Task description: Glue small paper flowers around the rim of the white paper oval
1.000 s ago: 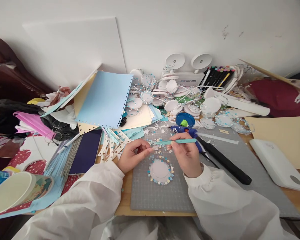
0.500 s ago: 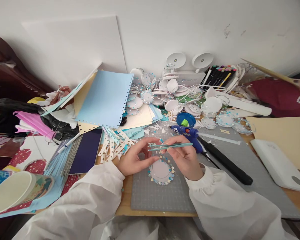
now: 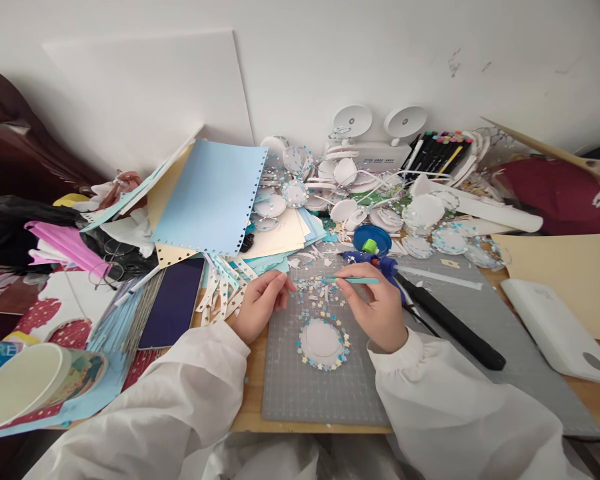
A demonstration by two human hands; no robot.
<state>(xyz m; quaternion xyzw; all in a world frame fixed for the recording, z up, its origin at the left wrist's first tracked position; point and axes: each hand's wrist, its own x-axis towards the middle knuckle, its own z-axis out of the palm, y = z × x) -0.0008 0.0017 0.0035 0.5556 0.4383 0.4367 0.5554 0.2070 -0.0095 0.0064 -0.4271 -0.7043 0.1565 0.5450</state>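
1. The right hand (image 3: 377, 307) pinched teal tweezers (image 3: 354, 281) between thumb and fingers, the tips pointing toward 9 o'clock over a scatter of tiny paper stars (image 3: 316, 293).
2. The left hand (image 3: 260, 303) lay curled at the grey cutting mat's (image 3: 325, 393) left edge, fingers drawn together; whether it gripped anything could not be told.
3. The white disc ringed with stars (image 3: 323, 341) sat on the mat at 6 o'clock from the tweezers, between both wrists and touching neither.
4. Free mat lay toward 6 o'clock of the disc, running to the near table edge; at 3 o'clock the mat was barred by a black rod-like tool (image 3: 447, 321) lying slantwise.
5. At 12 o'clock a blue glue gun (image 3: 373, 260) lay just behind the right hand, with piled white discs beyond it.
6. At 9 o'clock, punched paper strips (image 3: 225, 283) and a dark blue sheet (image 3: 173, 303) crowded the mat's side.
7. A white wall closed the table's far side.
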